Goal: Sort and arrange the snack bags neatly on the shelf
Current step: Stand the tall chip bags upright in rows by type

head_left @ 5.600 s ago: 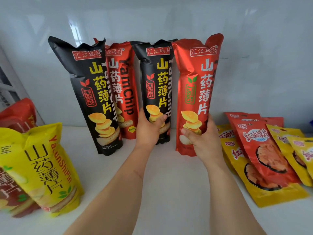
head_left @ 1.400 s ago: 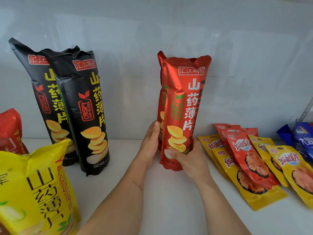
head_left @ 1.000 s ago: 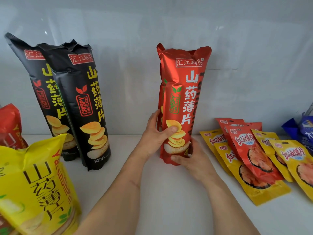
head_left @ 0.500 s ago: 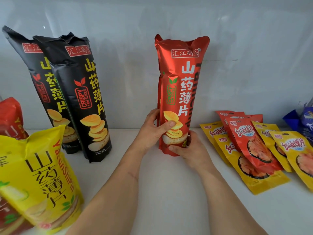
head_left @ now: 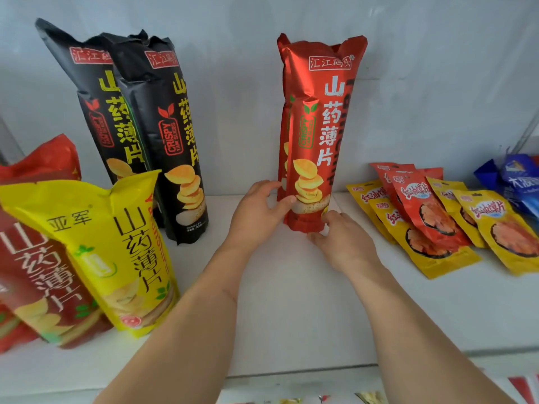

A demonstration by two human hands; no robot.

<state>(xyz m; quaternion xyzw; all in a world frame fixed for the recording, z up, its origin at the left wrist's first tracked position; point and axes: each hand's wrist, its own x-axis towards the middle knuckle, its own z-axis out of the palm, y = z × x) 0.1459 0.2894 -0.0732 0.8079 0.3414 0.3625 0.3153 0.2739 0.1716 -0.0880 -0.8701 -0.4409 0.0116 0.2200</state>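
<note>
- Nearest you, well short of your grip and off to its left, a yellow pouch (head_left: 116, 252) and a red pouch (head_left: 38, 275) lean at the front of the shelf (head_left: 291, 301). They stand apart from your forearms, but a wide swing of the left elbow could topple them.
- Your left hand (head_left: 256, 211) holds the lower left side of the tall red bags (head_left: 315, 135), thumb across the front and fingers curled toward the back. Your right hand (head_left: 341, 240) sits at the base on the other side, fingers loosely bent against the bottom corner – more steadying than clamping, as far as I can judge.
- Between your hands the front red bag stands upright on the shelf; a second red one shows just behind it on its left edge.
- Right of your grip, flat yellow and red sachets (head_left: 423, 223) overlap in a loose fan, close to your right knuckles. Pull that hand away sideways and you could drag or scatter them.
- Left of your grip and further back, two black bags (head_left: 163, 135) lean against the wall (head_left: 437, 83), tilted left.
- The main risk – the red bags are tall and narrow-footed. Let go before the bases sit flat and they will likely tip forward or slide apart.
- The bags are probably slippery, so a light hold may let the back one slip.
</note>
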